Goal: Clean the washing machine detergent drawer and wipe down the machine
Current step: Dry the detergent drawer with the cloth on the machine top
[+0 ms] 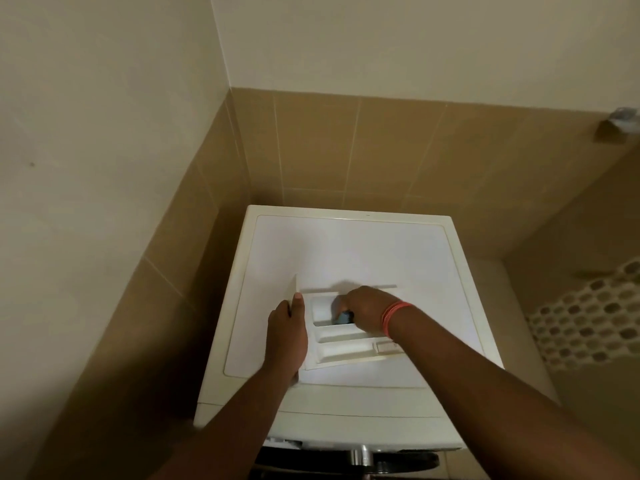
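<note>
Left hand [286, 329] grips the drawer [349, 344] edge; right hand [367, 311] pinches a half-hidden blue cloth [344, 318].

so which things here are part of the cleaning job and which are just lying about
In the job:
white plastic detergent drawer
small blue cloth
white washing machine
left hand
right hand

Just there:
white perforated laundry basket
metal wall fitting
</note>
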A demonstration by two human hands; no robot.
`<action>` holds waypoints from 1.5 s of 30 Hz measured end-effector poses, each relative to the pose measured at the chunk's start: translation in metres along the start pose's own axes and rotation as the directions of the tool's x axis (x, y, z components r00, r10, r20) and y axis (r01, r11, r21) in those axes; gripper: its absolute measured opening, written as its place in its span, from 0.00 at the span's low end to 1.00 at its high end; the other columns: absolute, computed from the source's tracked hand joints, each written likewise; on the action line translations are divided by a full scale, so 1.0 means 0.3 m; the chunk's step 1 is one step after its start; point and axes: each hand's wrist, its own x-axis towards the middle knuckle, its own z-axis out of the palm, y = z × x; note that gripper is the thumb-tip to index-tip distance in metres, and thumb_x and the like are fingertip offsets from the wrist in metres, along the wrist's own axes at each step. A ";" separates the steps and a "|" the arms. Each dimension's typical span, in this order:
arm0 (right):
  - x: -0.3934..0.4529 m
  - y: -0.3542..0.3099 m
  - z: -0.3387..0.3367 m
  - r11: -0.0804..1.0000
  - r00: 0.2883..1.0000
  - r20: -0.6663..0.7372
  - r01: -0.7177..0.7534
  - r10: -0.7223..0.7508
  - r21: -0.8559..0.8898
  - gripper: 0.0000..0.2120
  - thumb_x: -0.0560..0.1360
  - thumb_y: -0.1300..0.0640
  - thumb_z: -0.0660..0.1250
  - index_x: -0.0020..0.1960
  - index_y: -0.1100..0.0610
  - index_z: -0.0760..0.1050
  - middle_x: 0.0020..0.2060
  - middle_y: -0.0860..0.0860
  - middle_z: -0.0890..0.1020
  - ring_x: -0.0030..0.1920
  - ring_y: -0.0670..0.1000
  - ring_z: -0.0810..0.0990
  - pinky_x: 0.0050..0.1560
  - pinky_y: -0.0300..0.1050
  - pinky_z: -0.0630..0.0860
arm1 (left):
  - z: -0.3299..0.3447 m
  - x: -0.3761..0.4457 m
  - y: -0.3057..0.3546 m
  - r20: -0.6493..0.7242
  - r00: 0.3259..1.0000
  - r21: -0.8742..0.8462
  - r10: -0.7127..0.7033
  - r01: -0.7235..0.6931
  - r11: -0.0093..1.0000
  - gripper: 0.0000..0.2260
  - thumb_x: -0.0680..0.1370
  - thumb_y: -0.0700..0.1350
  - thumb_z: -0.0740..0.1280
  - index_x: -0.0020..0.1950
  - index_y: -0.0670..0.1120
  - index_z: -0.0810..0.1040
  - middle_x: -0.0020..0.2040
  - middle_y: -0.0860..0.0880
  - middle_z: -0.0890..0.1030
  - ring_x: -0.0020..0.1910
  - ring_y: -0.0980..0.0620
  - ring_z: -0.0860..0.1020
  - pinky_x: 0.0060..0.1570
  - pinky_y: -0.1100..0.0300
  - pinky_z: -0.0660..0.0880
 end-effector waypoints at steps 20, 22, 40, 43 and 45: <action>-0.018 -0.010 -0.031 0.979 0.979 0.078 -0.181 0.188 -0.096 0.16 0.77 0.66 0.56 0.60 0.59 0.77 0.56 0.58 0.82 0.56 0.59 0.80 0.56 0.48 0.76 | -0.003 0.007 0.006 -0.028 0.998 0.014 0.053 -0.053 0.999 0.22 0.84 0.56 0.53 0.49 0.40 0.76 0.40 0.40 0.75 0.36 0.52 0.71 0.35 0.63 0.68; -0.017 -0.028 -0.017 0.969 0.975 0.048 -0.209 0.216 -0.131 0.18 0.77 0.65 0.57 0.63 0.58 0.76 0.57 0.58 0.81 0.57 0.60 0.80 0.57 0.49 0.76 | 0.000 0.008 0.007 -0.031 0.998 0.017 0.047 -0.046 0.999 0.21 0.84 0.57 0.53 0.47 0.42 0.75 0.38 0.44 0.74 0.35 0.53 0.71 0.34 0.64 0.68; -0.019 -0.069 0.004 0.963 0.963 0.025 -0.267 0.268 -0.037 0.19 0.76 0.66 0.57 0.63 0.55 0.76 0.57 0.56 0.81 0.57 0.59 0.80 0.59 0.52 0.77 | 0.007 0.024 -0.009 -0.030 0.999 0.035 0.022 -0.021 0.999 0.21 0.83 0.59 0.52 0.51 0.45 0.76 0.45 0.43 0.79 0.42 0.51 0.77 0.38 0.63 0.71; 0.004 -0.151 0.019 0.982 0.983 -0.006 -0.184 0.185 0.039 0.17 0.77 0.66 0.57 0.63 0.58 0.76 0.58 0.56 0.81 0.57 0.58 0.79 0.60 0.51 0.76 | 0.012 0.015 0.000 -0.042 0.999 0.041 0.010 -0.008 0.999 0.16 0.84 0.57 0.52 0.52 0.48 0.72 0.47 0.50 0.77 0.43 0.56 0.75 0.45 0.63 0.69; 0.016 -0.198 0.031 0.987 0.993 -0.011 -0.115 0.117 0.108 0.15 0.78 0.65 0.57 0.62 0.60 0.76 0.57 0.57 0.80 0.58 0.58 0.78 0.61 0.50 0.75 | 0.014 0.012 0.008 -0.055 0.998 0.055 0.010 -0.007 0.998 0.14 0.84 0.55 0.53 0.52 0.49 0.72 0.45 0.53 0.75 0.41 0.58 0.73 0.50 0.61 0.67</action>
